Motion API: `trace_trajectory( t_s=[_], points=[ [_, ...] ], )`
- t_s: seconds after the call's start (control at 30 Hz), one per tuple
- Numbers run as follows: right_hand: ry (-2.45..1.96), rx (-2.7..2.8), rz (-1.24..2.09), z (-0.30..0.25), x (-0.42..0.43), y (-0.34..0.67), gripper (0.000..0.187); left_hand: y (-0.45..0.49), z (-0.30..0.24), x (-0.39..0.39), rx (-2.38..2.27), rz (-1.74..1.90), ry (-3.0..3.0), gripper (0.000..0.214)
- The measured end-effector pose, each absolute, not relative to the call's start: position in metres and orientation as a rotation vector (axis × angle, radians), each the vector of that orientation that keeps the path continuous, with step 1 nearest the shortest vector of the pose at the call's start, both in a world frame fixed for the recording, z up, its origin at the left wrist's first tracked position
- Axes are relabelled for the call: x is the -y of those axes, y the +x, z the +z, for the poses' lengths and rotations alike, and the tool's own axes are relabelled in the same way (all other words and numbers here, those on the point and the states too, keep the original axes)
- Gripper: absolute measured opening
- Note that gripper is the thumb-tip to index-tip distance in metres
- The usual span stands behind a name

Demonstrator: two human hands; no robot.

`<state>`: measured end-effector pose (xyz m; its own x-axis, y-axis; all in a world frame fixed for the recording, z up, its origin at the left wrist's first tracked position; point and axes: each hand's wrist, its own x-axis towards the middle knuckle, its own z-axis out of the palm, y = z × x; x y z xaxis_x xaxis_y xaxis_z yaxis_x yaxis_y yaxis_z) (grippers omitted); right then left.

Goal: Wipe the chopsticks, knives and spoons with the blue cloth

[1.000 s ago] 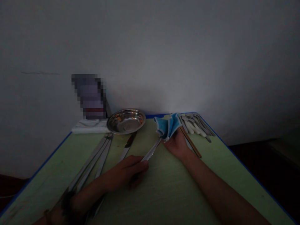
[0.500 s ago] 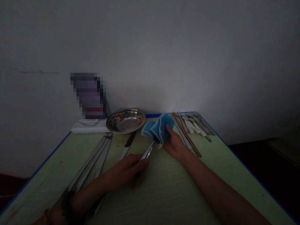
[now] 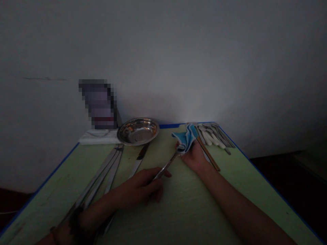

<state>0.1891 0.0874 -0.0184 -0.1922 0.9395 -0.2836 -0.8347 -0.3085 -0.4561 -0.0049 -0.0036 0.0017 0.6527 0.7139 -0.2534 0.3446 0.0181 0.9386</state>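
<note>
My left hand [image 3: 143,189] is closed round the handle of a slim metal utensil [image 3: 167,165] that points up and to the right over the green table [image 3: 178,211]. Its far end disappears into a folded blue cloth [image 3: 185,139]. My right hand [image 3: 195,156] is closed on that cloth and wraps it round the utensil's tip. Which kind of utensil it is stays hidden by the cloth.
A steel bowl [image 3: 138,131] stands at the back by a white folded cloth [image 3: 99,136] and a blurred-out object. Long metal tools [image 3: 102,173] and a knife [image 3: 139,160] lie left of my hands. Several spoons and utensils [image 3: 213,136] plus wooden chopsticks [image 3: 208,154] lie at the back right.
My right hand has slid the blue cloth along the utensil, left and then back to the right. My left hand kept its hold and barely moved.
</note>
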Motion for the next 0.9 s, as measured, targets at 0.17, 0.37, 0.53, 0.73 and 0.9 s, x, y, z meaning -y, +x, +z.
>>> trace_trajectory(
  t_s=[0.17,0.37,0.53,0.73,0.9],
  points=[
    [-0.533,0.278,1.789,-0.013,-0.082,0.191,0.036,-0.007,0.001,0.003,-0.936,0.352,1.553,0.045],
    [-0.467,0.256,1.813,-0.01,-0.076,0.194,0.046,-0.007,0.01,0.001,-0.882,0.402,1.43,0.043],
    [-0.499,0.332,1.808,-0.011,-0.077,0.194,0.037,-0.004,0.008,0.0,-0.886,0.342,1.525,0.047],
    [-0.84,0.401,1.643,-0.015,-0.076,0.177,0.017,-0.003,0.01,0.002,-0.94,0.286,1.568,0.042],
    [-0.852,0.564,1.607,-0.023,-0.073,0.173,0.021,-0.003,0.008,0.004,-0.951,0.319,1.565,0.04]
  ],
)
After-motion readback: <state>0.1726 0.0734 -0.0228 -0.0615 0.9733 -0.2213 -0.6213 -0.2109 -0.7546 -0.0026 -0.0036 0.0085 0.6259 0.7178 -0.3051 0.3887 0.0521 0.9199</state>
